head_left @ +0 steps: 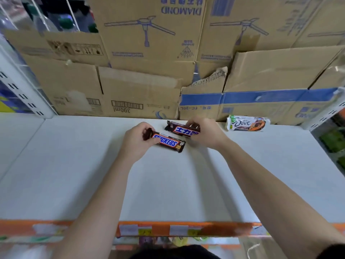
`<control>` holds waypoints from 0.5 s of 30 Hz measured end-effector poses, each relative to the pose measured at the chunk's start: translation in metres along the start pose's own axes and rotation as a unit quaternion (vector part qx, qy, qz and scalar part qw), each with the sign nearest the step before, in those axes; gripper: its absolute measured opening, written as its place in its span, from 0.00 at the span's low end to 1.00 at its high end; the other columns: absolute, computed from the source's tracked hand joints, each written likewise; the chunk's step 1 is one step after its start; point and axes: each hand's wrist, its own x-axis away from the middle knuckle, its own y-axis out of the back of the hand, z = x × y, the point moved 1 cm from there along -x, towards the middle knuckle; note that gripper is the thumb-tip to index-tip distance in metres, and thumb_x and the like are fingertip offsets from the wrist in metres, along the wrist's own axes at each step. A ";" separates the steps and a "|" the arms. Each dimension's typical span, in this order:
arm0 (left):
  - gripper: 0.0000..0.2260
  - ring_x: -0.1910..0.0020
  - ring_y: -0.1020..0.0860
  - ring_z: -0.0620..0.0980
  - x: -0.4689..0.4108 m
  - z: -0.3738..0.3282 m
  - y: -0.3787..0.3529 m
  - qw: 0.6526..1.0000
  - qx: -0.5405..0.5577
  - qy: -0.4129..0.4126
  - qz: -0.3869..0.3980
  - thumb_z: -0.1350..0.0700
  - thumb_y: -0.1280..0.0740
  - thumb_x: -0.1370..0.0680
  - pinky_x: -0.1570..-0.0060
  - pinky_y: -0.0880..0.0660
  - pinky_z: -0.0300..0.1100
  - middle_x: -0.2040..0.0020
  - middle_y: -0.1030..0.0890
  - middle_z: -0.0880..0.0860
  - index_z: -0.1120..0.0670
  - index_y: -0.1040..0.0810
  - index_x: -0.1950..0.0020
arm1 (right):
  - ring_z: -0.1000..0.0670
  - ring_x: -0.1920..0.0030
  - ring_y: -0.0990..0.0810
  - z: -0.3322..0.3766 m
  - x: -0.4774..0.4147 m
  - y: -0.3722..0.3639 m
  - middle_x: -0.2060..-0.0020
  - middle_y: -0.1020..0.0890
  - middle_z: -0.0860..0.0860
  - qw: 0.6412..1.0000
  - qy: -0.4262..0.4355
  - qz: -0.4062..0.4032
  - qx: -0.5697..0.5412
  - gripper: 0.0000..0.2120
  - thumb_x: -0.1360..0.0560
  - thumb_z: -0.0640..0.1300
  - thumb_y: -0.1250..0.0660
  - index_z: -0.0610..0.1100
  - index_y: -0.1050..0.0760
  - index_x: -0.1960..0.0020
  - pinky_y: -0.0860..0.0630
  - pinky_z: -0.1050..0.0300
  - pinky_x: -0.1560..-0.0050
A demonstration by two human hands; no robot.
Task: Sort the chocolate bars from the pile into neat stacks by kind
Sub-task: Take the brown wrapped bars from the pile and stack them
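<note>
Beyond Snickers bars (168,142), cardboard boxes (140,90)

This is a shop, shown by a white metal shelf (74,165) with an orange price-label strip (214,228) along its front edge, slotted uprights (22,94) and stacked cardboard cartons (149,43) behind

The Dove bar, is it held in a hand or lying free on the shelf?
Lying free: the Dove bar rests label up on the white shelf, apart from the right hand.
</note>
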 end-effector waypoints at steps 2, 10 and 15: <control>0.11 0.68 0.29 0.45 0.003 0.003 0.001 1.000 -0.002 -0.005 -0.004 0.58 0.24 0.33 0.65 0.33 0.38 0.67 0.25 0.45 0.51 0.22 0.54 | 0.48 0.50 0.21 0.001 -0.002 0.000 0.49 0.17 0.49 1.000 0.023 -0.021 0.004 0.18 0.32 0.37 0.32 0.46 0.21 0.42 0.25 0.57 0.51; 0.08 0.71 0.32 0.44 -0.003 0.002 0.011 0.999 -0.034 -0.023 0.005 0.58 0.24 0.33 0.70 0.37 0.37 0.70 0.26 0.45 0.51 0.21 0.58 | 0.46 0.48 0.22 0.009 -0.027 -0.019 0.50 0.17 0.47 0.990 0.069 -0.121 -0.026 0.12 0.30 0.34 0.31 0.42 0.20 0.47 0.29 0.55 0.48; 0.08 0.71 0.31 0.43 -0.010 0.003 0.016 0.999 -0.043 -0.025 0.015 0.57 0.24 0.32 0.70 0.38 0.36 0.71 0.26 0.44 0.51 0.22 0.58 | 0.50 0.55 0.26 0.006 -0.035 -0.026 0.55 0.19 0.48 0.985 0.039 -0.167 -0.021 0.06 0.30 0.39 0.28 0.42 0.22 0.54 0.35 0.59 0.59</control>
